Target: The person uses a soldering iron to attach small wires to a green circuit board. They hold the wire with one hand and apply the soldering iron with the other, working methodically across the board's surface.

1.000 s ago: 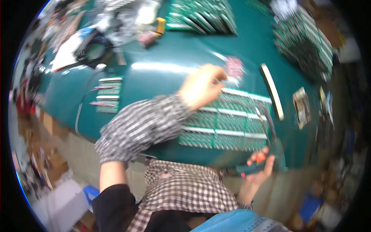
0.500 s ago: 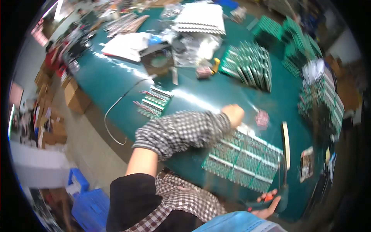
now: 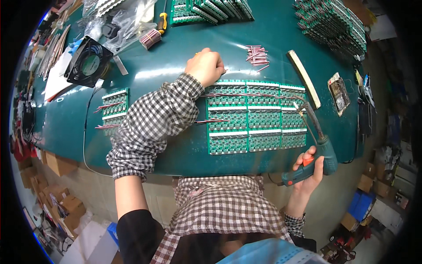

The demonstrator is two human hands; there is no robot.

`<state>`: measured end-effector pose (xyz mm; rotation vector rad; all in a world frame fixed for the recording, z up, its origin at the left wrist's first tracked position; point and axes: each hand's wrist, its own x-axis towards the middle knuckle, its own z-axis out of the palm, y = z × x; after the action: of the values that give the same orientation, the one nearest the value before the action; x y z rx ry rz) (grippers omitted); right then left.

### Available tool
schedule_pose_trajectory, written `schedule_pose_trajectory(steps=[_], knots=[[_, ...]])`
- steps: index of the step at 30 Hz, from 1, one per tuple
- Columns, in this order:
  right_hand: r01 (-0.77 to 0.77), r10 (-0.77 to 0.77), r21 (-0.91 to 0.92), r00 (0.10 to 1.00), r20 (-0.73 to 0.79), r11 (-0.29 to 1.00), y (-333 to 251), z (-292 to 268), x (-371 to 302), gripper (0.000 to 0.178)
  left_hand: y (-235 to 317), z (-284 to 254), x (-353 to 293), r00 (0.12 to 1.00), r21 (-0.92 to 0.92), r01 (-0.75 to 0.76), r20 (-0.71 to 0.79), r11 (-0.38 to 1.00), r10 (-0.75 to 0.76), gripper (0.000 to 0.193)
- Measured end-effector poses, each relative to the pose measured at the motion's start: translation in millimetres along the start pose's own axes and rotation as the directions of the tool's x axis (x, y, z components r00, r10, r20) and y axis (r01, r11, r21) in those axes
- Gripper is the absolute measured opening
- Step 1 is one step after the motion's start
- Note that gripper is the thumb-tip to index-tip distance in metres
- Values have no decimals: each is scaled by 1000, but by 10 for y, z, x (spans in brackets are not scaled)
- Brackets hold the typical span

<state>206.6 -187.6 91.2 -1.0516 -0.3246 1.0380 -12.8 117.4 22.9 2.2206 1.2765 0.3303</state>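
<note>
Just beyond the upper left corner of a panel of green circuit boards (image 3: 228,146), my left hand (image 3: 204,67) is closed, knuckles up. Whatever its fingers pinch is hidden. My right hand (image 3: 311,170) grips a soldering gun (image 3: 326,154) by its green handle, fingers at the red trigger. The gun's bent tip (image 3: 300,107) is over the right part of the panel; contact cannot be made out. Red and white wires (image 3: 239,95) lie across the panel's upper row, and shorter ones (image 3: 215,121) at its left edge. A pile of cut wires (image 3: 256,57) rests beyond the panel.
Left of my sleeve sits a smaller board with wires (image 3: 115,105). Behind it are a black fan (image 3: 89,62), a wire bundle (image 3: 150,38) and a yellow-handled screwdriver (image 3: 162,23). Stacked boards (image 3: 332,28) stand far right, near a pale strip (image 3: 304,79) and a stained pad (image 3: 338,94).
The whole view has swung and steadied. The soldering gun, held low by the panel's right corner before, now has its tip over the boards. My left hand remains by the panel's upper left corner.
</note>
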Motion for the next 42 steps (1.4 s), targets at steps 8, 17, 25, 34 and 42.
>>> schedule_pose_trajectory(steps=[8,17,25,34,42], knots=[[8,-8,-13,999,-36,1000,36,-34,4,36,-11,-68,-136,994,-137,-97,-64,986,89,15],[140,-143,-148,990,-13,979,72,454,98,38,1053,-210,-1070,941,-621,-337,-242,708,235,13],[138,-123,-367,990,64,920,185,797,146,44,1185,176,-1394,569,-59,-752,-561,657,601,33],[192,-178,-465,981,75,864,191,700,25,44,1318,102,-1566,991,-831,-114,-61,544,115,12],[290,-390,-465,911,-134,836,-81,174,98,30,1209,162,-1471,982,-686,-77,72,723,173,7]])
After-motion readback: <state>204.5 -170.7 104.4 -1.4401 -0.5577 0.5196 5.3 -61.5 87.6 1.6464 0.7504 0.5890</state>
